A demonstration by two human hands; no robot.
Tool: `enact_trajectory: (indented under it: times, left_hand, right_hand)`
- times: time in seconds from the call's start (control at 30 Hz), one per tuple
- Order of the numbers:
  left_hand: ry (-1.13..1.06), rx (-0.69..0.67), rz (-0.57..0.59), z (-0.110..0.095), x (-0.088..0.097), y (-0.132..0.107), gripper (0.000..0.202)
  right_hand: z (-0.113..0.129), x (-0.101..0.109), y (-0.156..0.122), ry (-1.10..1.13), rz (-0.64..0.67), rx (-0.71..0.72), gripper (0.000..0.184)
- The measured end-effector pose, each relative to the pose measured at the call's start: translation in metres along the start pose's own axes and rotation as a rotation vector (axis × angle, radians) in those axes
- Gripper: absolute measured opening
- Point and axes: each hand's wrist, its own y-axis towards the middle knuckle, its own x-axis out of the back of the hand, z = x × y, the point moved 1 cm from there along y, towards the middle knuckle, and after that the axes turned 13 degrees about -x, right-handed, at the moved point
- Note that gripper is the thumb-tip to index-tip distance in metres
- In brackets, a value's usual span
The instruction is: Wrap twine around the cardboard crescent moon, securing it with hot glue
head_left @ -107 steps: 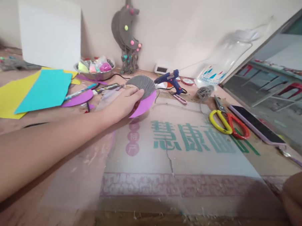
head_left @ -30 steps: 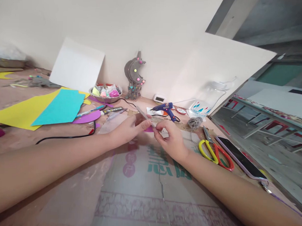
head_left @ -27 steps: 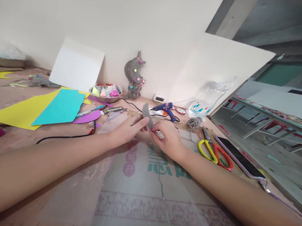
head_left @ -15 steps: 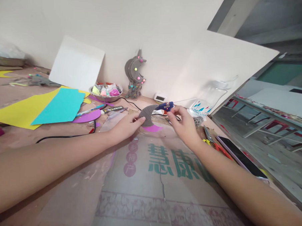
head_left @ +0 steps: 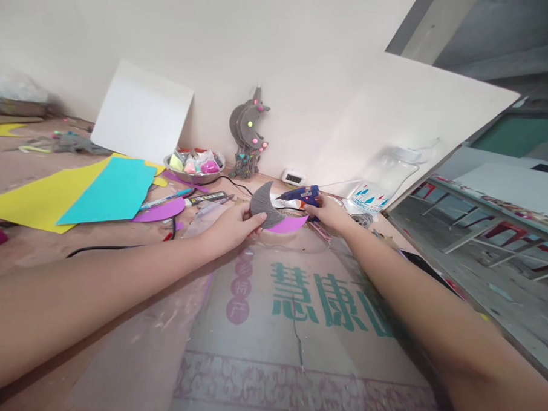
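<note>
My left hand (head_left: 231, 226) pinches a grey yarn-wrapped crescent (head_left: 261, 204) and holds it upright a little above the table. A purple foam crescent (head_left: 288, 223) lies just under and to the right of it. My right hand (head_left: 329, 210) reaches to the back and closes round the handle of the blue glue gun (head_left: 299, 196), which rests on the table with its nozzle pointing left toward the grey crescent.
A printed cardboard sheet (head_left: 305, 328) covers the table in front of me. Yellow and teal foam sheets (head_left: 113, 189) lie at the left, with a bowl of pompoms (head_left: 193, 165), a finished grey moon ornament (head_left: 250, 132), a clear jar (head_left: 384, 180) and a black cable (head_left: 118, 247).
My right hand let go of the grey crescent and moved back right to grasp the glue gun. My left hand turned the crescent upright and keeps hold of it.
</note>
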Motion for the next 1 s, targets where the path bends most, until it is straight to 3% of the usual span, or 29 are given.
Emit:
enact_trajectory:
  times: [0.23,0.43,0.6,0.7,0.87,1.0]
  left_hand:
    - [-0.042,0.031,-0.023,0.009,0.0,0.001,0.025]
    - [-0.026,0.052,-0.038,0.002,0.001,0.0,0.026]
    - [-0.094,0.132,-0.073,0.003,0.001,0.002,0.022]
    - [-0.074,0.091,-0.087,0.004,0.003,0.002,0.02]
    - [0.052,0.022,-0.073,0.004,0.004,-0.002,0.027]
    - [0.058,0.011,-0.081,0.008,0.003,0.001,0.023]
  right_hand:
    - [0.011,-0.007,0.008,0.014,-0.008,-0.077,0.029]
    - [0.016,0.008,-0.003,0.113,-0.033,-0.092,0.026]
    - [0.027,0.027,-0.041,0.241,-0.013,-0.01,0.026]
    - [0.03,0.032,-0.076,0.432,-0.004,0.124,0.023]
    - [0.021,0.026,-0.122,0.338,-0.015,0.172,0.027]
    - [0.014,0.013,-0.139,0.27,0.042,0.234,0.028]
